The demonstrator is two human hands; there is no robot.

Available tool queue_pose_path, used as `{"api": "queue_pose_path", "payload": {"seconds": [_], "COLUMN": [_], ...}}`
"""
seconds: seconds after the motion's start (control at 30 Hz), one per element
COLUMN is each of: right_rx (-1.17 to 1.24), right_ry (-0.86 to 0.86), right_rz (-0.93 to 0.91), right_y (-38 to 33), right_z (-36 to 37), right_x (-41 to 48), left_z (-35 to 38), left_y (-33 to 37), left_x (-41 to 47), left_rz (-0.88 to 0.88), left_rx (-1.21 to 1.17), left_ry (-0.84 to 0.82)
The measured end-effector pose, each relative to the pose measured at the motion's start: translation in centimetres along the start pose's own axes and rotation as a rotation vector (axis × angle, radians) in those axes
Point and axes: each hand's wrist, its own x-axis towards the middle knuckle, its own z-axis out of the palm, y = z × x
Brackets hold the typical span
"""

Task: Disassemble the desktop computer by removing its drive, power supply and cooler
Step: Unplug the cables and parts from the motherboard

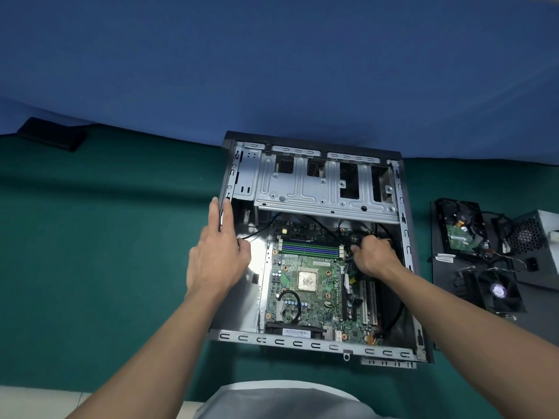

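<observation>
An open computer case [329, 347] lies flat on the green table with its green motherboard [305, 300] exposed and a bare processor [307, 280] in the middle. My left hand [216, 255] grips the case's left wall. My right hand [373, 257] is closed on a black cable connector at the board's upper right edge. To the right, on a black panel [441, 278], lie the hard drive [461, 229], the cooler fan [499, 290] and the grey power supply [535, 237].
An empty metal drive cage [305, 189] spans the far end of the case. A blue cloth wall [272, 71] rises behind the table. A dark flat object [51, 134] rests at the far left. Black cables [396, 313] run along the case's right side.
</observation>
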Motion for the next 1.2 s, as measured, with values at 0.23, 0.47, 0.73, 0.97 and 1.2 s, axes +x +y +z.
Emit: {"api": "queue_pose_path", "payload": {"seconds": [0.23,0.47,0.73,0.97,1.2], "right_rx": [0.177,0.503,0.305,0.030,0.003], "right_ry": [-0.058,-0.012,0.030,0.190,0.240], "right_rz": [-0.022,-0.007,-0.047,0.066,0.156], "right_y": [0.0,-0.1,-0.5,-1.8,-2.8], "right_z": [-0.2,-0.5,1.9,4.7,5.6], "right_x": [-0.1,-1.3,-2.2,-2.6,-2.1], "left_z": [0.0,-0.2,-0.1,0.0,0.3], "left_y": [0.0,0.1,0.0,0.0,-0.1], "left_x": [0.0,0.0,0.0,0.0,0.0], "left_rz": [0.000,-0.008,0.000,0.002,0.014], "left_rx": [0.005,-0.006,-0.005,0.003,0.017], "left_ry": [-0.009,-0.015,-0.011,-0.007,0.004]}}
